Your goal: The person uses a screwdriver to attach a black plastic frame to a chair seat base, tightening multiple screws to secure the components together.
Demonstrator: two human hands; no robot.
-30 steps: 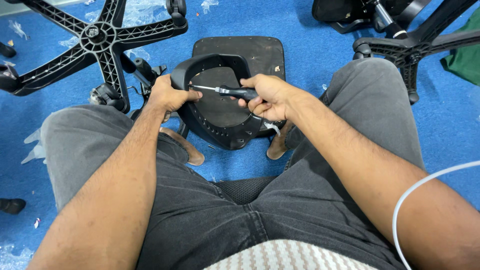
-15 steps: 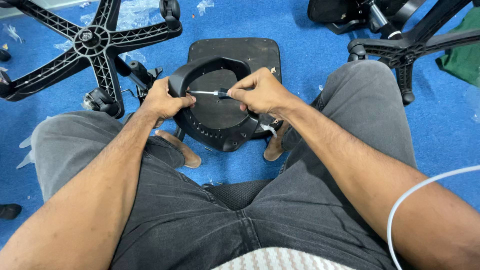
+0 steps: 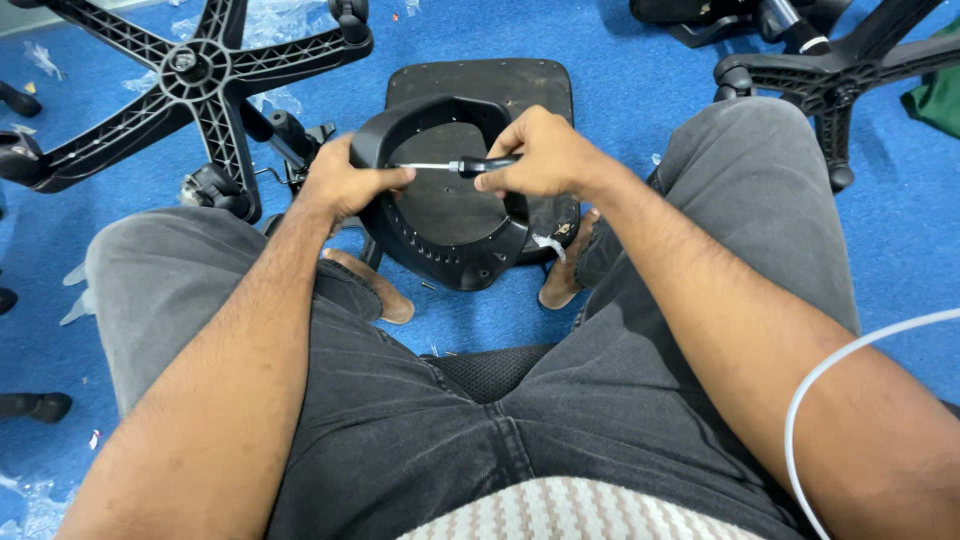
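At the bottom of the frame lies the hem of my pale woven shirt, and above it my dark grey jeans fill the lower half, knees spread to either side, with a strip of the black mesh seat showing between my thighs. A white cable curves across my forearm at the lower right. My bare feet rest on the blue carpet just below the centre. Between my knees, at the upper centre of the frame, stands a curved black plastic chair part with a row of small holes along its lower wall. My left hand is curled around its left rim, thumb on the inside, gripping it. My right hand is closed around the black handle of a screwdriver, fingers pinching it, the metal shaft lying level and pointing left to the inner wall by my left thumb. Behind the part a flat black seat plate lies on the carpet. In the upper left sits a black five-armed chair base with casters, scraps of clear plastic wrap around it. Another chair base is in the upper right.
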